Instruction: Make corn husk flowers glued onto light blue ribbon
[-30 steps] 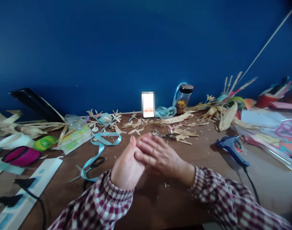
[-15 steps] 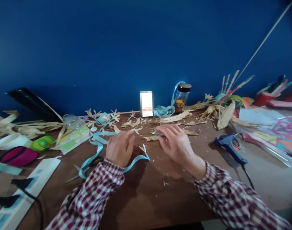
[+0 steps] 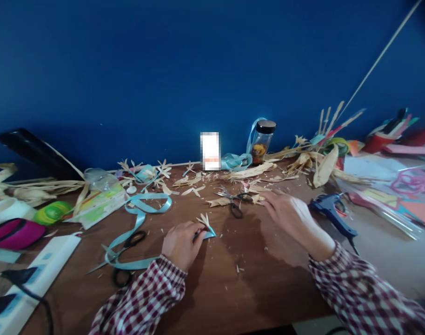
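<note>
Pale-blue ribbon (image 3: 140, 215), folded, bears a spiky straw flower (image 3: 204, 219).

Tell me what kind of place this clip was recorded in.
Most likely a craft worktable, at home or in a small workshop. A blue glue gun, small scissors and a light blue ribbon lie on the wooden table among dried husk cuttings.

Single view, head-worn. It looks forward and slightly down from above the near edge of the surface (image 3: 233, 298), facing the blue wall (image 3: 198, 70) behind it. Close range: both sleeves enter at the bottom edge, with the left hand (image 3: 180, 242) and right hand (image 3: 292, 216) just below mid-frame. The surface spans the full width.
</note>
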A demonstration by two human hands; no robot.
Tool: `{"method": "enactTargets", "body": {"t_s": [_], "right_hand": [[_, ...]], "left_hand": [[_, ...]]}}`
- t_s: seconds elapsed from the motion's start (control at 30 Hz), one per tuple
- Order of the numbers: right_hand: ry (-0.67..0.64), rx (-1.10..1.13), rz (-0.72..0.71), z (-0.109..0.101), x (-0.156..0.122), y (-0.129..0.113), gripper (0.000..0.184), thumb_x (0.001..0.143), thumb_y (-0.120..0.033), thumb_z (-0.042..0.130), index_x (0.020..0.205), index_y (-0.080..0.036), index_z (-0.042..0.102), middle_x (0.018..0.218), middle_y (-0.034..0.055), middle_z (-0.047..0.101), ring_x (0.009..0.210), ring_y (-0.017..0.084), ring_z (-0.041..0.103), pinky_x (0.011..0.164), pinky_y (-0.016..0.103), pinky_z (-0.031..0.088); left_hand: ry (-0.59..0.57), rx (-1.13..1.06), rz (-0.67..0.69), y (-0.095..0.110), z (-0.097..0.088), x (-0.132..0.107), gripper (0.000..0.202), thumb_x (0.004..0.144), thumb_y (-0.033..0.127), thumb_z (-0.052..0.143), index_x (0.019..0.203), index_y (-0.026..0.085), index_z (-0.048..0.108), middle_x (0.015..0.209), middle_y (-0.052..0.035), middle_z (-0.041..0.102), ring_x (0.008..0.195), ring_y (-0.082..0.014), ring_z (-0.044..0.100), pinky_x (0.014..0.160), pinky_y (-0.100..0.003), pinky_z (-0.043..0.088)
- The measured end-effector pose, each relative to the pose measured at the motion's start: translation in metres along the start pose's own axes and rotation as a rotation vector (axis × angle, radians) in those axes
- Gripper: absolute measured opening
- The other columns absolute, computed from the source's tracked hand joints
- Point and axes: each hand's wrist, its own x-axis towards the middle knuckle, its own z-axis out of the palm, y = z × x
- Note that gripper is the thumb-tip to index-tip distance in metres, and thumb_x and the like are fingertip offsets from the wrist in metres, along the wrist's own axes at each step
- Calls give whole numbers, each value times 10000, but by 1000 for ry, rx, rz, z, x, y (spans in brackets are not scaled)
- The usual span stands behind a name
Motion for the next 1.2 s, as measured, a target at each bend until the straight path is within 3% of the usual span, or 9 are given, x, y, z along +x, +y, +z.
{"method": "enactTargets", "body": {"t_s": [0.23,0.47,0.57,0.67,0.77,0.83,0.9,1.03,1.2], "right_hand": [[121,186,-145,5,24,-26,211,894,-182,449,1039,-196,602,1023,80,656,945,218,593,765,306,454],[132,586,-302,-26,10,-45,329,909,-206,440,1233,-207,493,1220,75,574,1120,212,531,921,352,438],[53,711,-380,-35,0,-62,317,912,-154,405,1205,-199,517,1206,75,580,1116,186,534,931,331,437],[-47,870,-477,-40,-5,-77,357,897,-95,384,1202,-216,525,1176,52,602,1088,154,551,926,301,445],[-106,992,-478,-44,-6,-82,367,897,-84,371,1186,-230,544,1133,33,630,1035,132,582,893,279,467],[-104,1036,-402,-44,-4,-76,330,906,-117,378,1160,-214,564,1096,42,648,1002,133,603,866,277,483],[-122,1095,-321,-41,-1,-65,308,915,-155,377,1161,-190,559,1078,61,655,975,138,622,837,281,502],[-103,1126,-217,-32,8,-41,303,938,-226,349,1172,-173,534,1072,91,653,920,156,645,769,298,534],[255,602,-129,-24,17,-39,260,864,-267,526,1093,-178,610,1106,107,645,1133,275,512,978,486,375]], "left_hand": [[145,-32,15,2,6,-2,166,822,292,551,931,222,656,910,-44,659,821,-219,602,739,-359,456],[415,-179,115,26,-28,-14,237,791,259,610,1025,235,630,1069,-62,624,998,-248,554,902,-430,412],[321,-471,25,42,-38,-10,450,779,228,619,1218,248,520,1201,-88,565,928,-219,586,833,-381,474],[47,-929,-58,51,-36,3,796,689,213,705,1381,266,315,1286,-122,517,769,-182,618,645,-308,522],[-128,-1188,-129,50,-31,15,551,668,226,720,1193,189,560,974,-85,677,721,-177,626,643,-289,511],[-128,-1192,-229,44,-29,19,206,703,258,689,881,155,689,668,-28,662,571,-136,588,555,-251,482],[-99,-1160,-304,35,-29,20,119,712,265,683,731,148,688,554,5,614,483,-97,536,496,-217,456],[-5,-1248,-441,20,-32,22,139,709,271,698,730,135,676,601,10,639,522,-72,562,542,-188,497],[71,-1463,-580,19,-38,25,187,695,240,721,817,115,654,676,-25,687,561,-85,614,557,-194,538]]}}
